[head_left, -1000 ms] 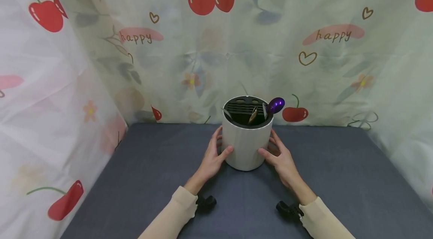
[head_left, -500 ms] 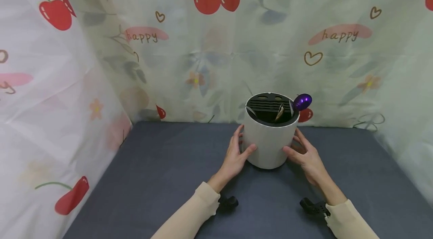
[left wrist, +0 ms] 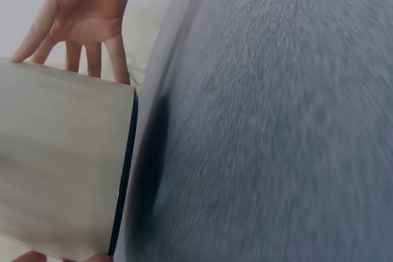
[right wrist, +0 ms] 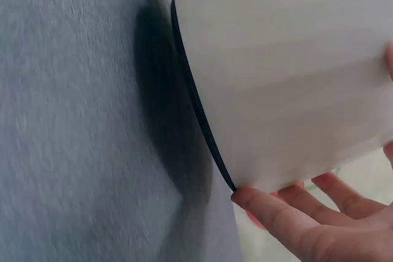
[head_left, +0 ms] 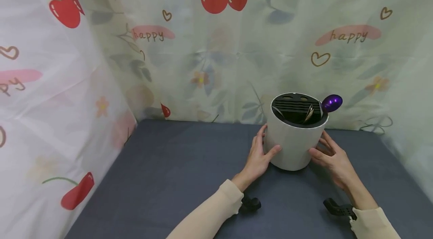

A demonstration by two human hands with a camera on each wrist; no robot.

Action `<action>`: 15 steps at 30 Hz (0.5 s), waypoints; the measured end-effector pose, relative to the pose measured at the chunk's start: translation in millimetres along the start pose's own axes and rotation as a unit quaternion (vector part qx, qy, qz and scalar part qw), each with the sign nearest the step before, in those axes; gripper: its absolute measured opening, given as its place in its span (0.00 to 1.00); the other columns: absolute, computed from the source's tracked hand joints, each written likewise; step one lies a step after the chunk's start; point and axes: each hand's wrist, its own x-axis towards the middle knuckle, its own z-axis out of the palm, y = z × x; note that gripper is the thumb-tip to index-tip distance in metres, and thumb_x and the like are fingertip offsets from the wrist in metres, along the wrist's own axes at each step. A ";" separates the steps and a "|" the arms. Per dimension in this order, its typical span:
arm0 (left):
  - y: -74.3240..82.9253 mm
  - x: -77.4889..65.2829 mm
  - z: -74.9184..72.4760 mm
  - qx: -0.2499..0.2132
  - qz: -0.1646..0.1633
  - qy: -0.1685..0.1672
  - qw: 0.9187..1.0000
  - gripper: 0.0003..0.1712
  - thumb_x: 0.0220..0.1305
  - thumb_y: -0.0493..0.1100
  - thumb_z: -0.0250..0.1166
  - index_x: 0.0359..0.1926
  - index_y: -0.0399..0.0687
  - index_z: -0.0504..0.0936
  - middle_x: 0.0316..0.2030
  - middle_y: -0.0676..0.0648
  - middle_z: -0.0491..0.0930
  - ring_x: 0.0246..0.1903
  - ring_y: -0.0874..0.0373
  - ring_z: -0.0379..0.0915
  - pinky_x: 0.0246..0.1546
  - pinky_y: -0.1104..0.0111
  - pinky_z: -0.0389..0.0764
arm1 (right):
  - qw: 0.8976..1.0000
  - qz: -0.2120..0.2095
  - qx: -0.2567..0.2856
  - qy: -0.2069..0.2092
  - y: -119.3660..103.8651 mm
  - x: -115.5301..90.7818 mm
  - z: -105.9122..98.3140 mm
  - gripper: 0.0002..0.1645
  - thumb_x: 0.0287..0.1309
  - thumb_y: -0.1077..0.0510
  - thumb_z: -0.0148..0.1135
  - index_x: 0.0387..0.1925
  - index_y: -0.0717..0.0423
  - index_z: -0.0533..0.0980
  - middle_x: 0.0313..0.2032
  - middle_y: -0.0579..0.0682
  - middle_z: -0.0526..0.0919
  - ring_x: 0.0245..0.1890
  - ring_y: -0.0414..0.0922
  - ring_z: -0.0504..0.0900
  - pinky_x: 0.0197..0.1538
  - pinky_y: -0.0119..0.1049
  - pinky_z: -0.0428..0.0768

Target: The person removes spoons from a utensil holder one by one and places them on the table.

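Observation:
A white round utensil holder [head_left: 292, 147] with a black slotted top [head_left: 292, 104] is held between both hands, leaning a little in the head view. My left hand [head_left: 258, 159] grips its left side, thumb on the front and fingers behind. On the opposite side my right hand [head_left: 336, 164] holds it the same way. Out of the top stick a shiny purple spoon [head_left: 332, 103] and a gold-toned utensil [head_left: 309, 113], with a thin metal piece at the left rim. Both wrist views show the holder's dark base rim [right wrist: 199, 108] above a shadow on the cloth.
A dark grey cloth [head_left: 182, 164] covers the table. Behind it hangs a curtain [head_left: 189, 51] printed with cherries, and another white one [head_left: 50, 100] closes off the left side. Black wrist mounts [head_left: 252, 204] stick out below both sleeves.
Both hands have carried the utensil holder to the right across the table, and it leans slightly more. The head view has turned a little to the left.

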 end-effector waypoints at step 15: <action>2.1 5.1 25.7 0.017 -0.009 0.006 1.000 0.46 0.74 0.61 0.64 0.82 0.77 0.47 0.71 0.47 0.64 0.69 0.53 0.66 0.65 0.53 0.73 | 1.000 -0.005 0.026 -0.016 16.4 -1.9 -24.4 0.54 0.76 0.62 0.58 0.84 0.35 0.35 0.80 0.67 0.36 0.62 0.28 0.69 0.53 0.28 0.83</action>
